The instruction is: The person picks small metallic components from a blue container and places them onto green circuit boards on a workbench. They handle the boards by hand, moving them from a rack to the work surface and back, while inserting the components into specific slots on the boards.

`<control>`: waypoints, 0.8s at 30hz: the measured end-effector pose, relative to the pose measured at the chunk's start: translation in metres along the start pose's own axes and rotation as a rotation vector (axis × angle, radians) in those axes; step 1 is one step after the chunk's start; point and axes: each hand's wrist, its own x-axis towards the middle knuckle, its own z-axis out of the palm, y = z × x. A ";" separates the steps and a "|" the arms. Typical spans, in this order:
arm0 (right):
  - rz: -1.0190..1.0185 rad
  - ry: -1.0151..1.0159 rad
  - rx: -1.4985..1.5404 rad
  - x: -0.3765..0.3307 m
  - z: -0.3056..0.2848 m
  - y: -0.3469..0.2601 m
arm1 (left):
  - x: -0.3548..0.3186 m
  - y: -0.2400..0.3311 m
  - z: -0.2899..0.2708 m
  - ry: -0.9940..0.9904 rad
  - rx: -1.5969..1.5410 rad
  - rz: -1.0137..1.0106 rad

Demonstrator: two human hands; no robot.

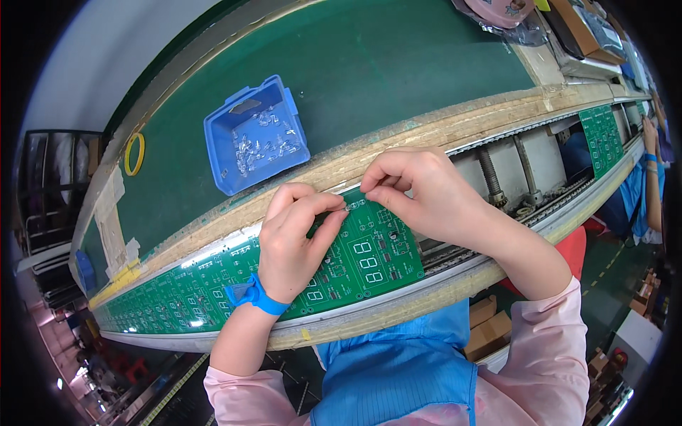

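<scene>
A green circuit board point(369, 263) with white digit outlines lies on the conveyor rails in front of me. My left hand point(295, 238), with a blue wrist strap point(256, 295), rests on the board and pinches a tiny clear component point(348, 206) between thumb and forefinger at the board's far edge. My right hand point(419, 188) hovers just beside it, its fingertips pinched together over the same spot on the board. Whether the right fingers hold a part too is hidden.
A blue bin point(254, 135) of several small clear components sits on the green belt point(398, 64) behind the board. More green boards point(177, 295) queue to the left; another point(602, 135) lies far right near a co-worker's arm point(650, 153). A yellow tape ring point(134, 153) lies at left.
</scene>
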 end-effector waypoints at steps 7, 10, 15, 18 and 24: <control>-0.017 0.045 0.002 0.000 0.003 0.003 | 0.003 0.004 0.005 0.018 0.094 0.053; 0.029 -0.009 -0.020 -0.001 0.001 0.002 | 0.004 0.007 0.005 0.012 0.106 0.058; 0.032 -0.007 -0.028 -0.001 0.001 0.003 | 0.006 0.009 0.004 -0.017 0.119 0.079; 0.017 0.028 0.001 -0.002 0.003 0.004 | 0.007 0.012 0.004 -0.028 0.143 0.098; 0.059 0.020 0.047 0.001 0.003 0.003 | 0.007 0.009 0.005 -0.026 0.148 0.138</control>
